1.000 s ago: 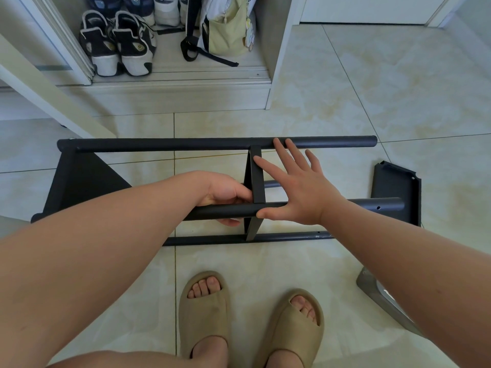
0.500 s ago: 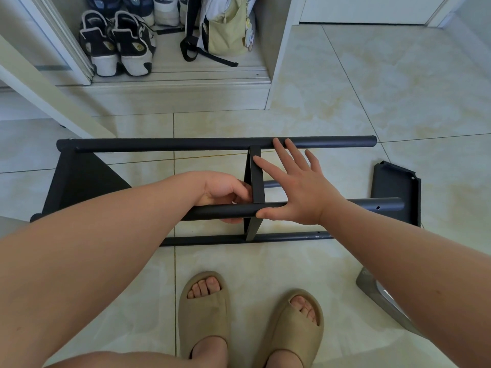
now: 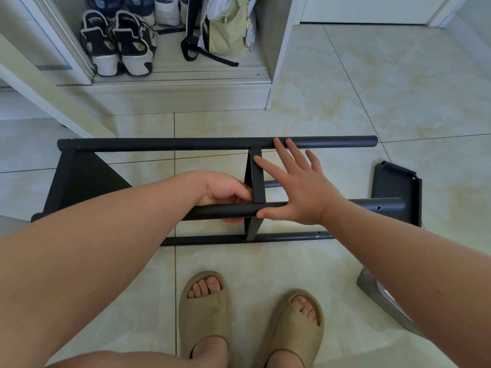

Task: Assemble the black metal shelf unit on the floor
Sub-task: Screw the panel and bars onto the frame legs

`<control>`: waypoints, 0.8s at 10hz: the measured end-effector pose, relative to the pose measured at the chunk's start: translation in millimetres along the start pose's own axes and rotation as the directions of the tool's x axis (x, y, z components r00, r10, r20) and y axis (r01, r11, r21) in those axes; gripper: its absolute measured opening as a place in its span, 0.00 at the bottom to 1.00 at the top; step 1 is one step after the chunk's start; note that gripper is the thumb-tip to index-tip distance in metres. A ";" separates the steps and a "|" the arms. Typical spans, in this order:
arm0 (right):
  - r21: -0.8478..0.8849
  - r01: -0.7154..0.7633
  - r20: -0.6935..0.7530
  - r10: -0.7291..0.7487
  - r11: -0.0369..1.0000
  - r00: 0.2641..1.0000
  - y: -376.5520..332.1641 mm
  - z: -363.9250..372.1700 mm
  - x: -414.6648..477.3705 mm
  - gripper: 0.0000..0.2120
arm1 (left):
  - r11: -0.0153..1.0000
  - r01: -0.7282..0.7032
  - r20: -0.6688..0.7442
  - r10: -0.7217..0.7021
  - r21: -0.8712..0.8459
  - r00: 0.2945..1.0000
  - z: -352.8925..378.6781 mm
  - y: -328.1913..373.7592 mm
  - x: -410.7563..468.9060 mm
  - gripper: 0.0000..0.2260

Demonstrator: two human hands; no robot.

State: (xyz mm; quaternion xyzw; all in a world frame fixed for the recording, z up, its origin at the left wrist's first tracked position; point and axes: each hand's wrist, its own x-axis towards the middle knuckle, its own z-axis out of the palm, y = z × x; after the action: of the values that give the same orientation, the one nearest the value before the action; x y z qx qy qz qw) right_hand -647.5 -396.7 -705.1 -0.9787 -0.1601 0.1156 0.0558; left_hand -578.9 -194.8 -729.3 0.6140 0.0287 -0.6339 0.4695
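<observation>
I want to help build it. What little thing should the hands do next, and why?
Likely press the middle panel sideways to seat it: the open right hand touches it while the left hand grips the front tube beside it.

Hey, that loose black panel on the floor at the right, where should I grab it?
Probably its far rim, reaching from the right: the loose black panel has a folded lip there for fingers, while the tube crosses over its near part.

Changes: none discernible.
Left hand (image 3: 225, 193), right hand (image 3: 300, 192) and shelf frame (image 3: 159, 144) sit exactly where both earlier views have them.
</observation>
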 end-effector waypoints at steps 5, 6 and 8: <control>0.000 0.000 -0.003 0.000 1.000 1.000 -0.3 0.0 -0.2 0.52 | 0.998 0.035 -0.052 -0.032 0.043 0.998 4.0 0.9 -0.2 0.06; -0.003 -0.001 0.000 0.001 1.000 1.000 -0.5 0.3 -0.1 0.52 | 0.999 0.015 -0.037 -0.014 0.033 0.999 2.6 0.8 -0.6 0.06; -0.007 0.001 0.001 -0.001 1.000 1.000 -0.3 0.3 -0.1 0.52 | 1.000 -0.002 -0.011 0.002 0.007 1.000 -0.4 -0.6 0.5 0.07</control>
State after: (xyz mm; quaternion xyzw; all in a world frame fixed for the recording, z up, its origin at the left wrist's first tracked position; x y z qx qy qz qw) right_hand -647.8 -396.4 -705.3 -0.9787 -0.1612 0.1157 0.0524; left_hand -578.9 -194.4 -730.1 0.6190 0.0284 -0.6303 0.4677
